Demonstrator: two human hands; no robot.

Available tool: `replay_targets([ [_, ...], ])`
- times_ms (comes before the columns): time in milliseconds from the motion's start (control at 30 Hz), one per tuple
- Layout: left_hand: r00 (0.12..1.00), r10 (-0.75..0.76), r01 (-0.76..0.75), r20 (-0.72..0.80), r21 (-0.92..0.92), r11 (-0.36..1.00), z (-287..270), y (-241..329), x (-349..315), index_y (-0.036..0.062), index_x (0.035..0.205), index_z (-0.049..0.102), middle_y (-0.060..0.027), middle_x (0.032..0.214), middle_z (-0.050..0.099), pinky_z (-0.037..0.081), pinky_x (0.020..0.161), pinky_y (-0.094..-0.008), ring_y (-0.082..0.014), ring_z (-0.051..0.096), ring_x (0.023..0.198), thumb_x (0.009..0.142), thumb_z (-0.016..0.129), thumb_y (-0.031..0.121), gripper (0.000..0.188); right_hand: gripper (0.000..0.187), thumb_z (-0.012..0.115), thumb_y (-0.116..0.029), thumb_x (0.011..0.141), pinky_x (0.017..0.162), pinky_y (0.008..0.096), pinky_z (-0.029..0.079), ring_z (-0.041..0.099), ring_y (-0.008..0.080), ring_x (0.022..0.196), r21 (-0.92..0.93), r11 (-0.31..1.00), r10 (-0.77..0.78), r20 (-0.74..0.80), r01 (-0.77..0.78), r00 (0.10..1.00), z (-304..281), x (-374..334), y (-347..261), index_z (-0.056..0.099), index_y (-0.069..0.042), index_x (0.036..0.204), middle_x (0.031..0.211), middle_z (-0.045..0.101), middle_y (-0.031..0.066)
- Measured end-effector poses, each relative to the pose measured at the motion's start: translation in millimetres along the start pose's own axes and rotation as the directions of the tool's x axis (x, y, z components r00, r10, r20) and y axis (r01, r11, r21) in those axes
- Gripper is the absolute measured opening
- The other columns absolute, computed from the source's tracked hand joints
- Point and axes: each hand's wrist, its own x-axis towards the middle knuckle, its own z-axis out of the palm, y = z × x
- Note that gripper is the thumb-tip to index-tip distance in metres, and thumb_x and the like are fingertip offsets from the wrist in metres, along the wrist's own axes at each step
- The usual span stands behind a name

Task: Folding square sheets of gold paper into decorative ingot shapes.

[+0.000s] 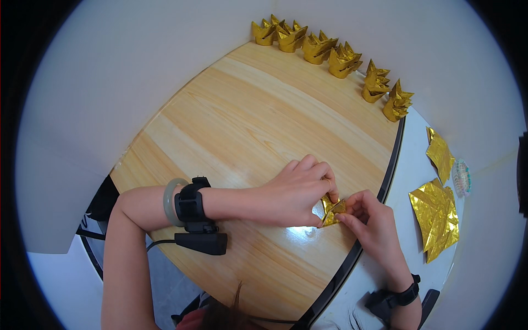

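Observation:
A small piece of gold foil paper (pixel 333 209), partly folded, rests on the wooden table (pixel 247 126) near its right edge. My left hand (pixel 297 190) lies over it from the left, fingers pressing on its top and side. My right hand (pixel 369 217) pinches its right corner between thumb and fingers. Most of the paper is hidden under my fingers. Both wrists carry black strapped devices, and a pale bangle sits on my left forearm.
Several folded gold paper shapes (pixel 344 59) stand in a row along the table's far edge. Flat gold foil sheets (pixel 435 217) lie on the white surface to the right, with another sheet (pixel 440 154) and a small round brush-like object (pixel 462 177) beyond.

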Motion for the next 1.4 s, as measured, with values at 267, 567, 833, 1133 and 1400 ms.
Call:
replay_targets([
  [267,0.991,0.035,-0.035,-0.132,0.002,0.999,2,-5,7,0.0107,0.102,0.062,-0.0052,0.097,0.057,0.034,0.089,-0.0369,-0.0258,0.047,0.099,0.078,0.067,0.031,0.032,0.036,0.071,-0.003,0.076,0.058,0.0269,0.048,0.058,0.0147,0.063,-0.077,0.997,-0.018,-0.066,0.013,0.998,5,1,-2,0.047,-0.003,0.104,0.076,0.057,0.0056],
  [567,0.975,-0.176,0.177,-0.138,-0.009,0.984,-8,-11,18,0.0113,0.078,0.068,-0.0014,0.070,0.061,0.043,0.075,-0.0353,-0.0211,0.054,0.082,0.074,0.071,0.026,0.016,0.030,0.071,-0.003,0.074,0.068,0.0323,0.050,0.060,0.0223,0.077,-0.254,0.946,-0.226,-0.080,0.200,0.971,4,5,-6,0.055,-0.003,0.099,0.086,0.059,0.0088],
  [833,0.970,-0.215,0.211,-0.117,-0.044,0.976,-10,-14,17,0.0089,0.072,0.063,-0.0029,0.073,0.062,0.044,0.076,-0.0345,-0.0224,0.053,0.086,0.072,0.070,0.021,0.014,0.031,0.070,-0.007,0.073,0.068,0.0313,0.050,0.057,0.0227,0.081,-0.555,0.728,-0.500,-0.031,0.402,0.865,12,1,-2,0.064,-0.004,0.104,0.090,0.058,0.0059],
  [1133,0.998,-0.014,0.008,-0.061,-0.100,0.995,-10,-25,21,0.0090,0.081,0.065,-0.0025,0.085,0.061,0.042,0.079,-0.0339,-0.0228,0.052,0.087,0.076,0.067,0.014,0.008,0.036,0.074,-0.015,0.071,0.063,0.0306,0.050,0.058,0.0216,0.080,-0.618,0.671,-0.539,-0.028,0.409,0.842,11,-5,-1,0.064,-0.004,0.104,0.090,0.059,0.0057],
  [1400,0.993,0.077,-0.057,0.088,-0.210,0.976,-20,-31,14,0.0088,0.092,0.066,-0.0024,0.091,0.060,0.040,0.084,-0.0325,-0.0213,0.049,0.090,0.077,0.066,0.011,0.015,0.026,0.071,-0.007,0.067,0.059,0.0297,0.050,0.059,0.0206,0.072,-0.564,0.710,-0.579,-0.129,0.420,0.805,15,-3,-5,0.064,-0.006,0.092,0.080,0.061,0.0044],
])
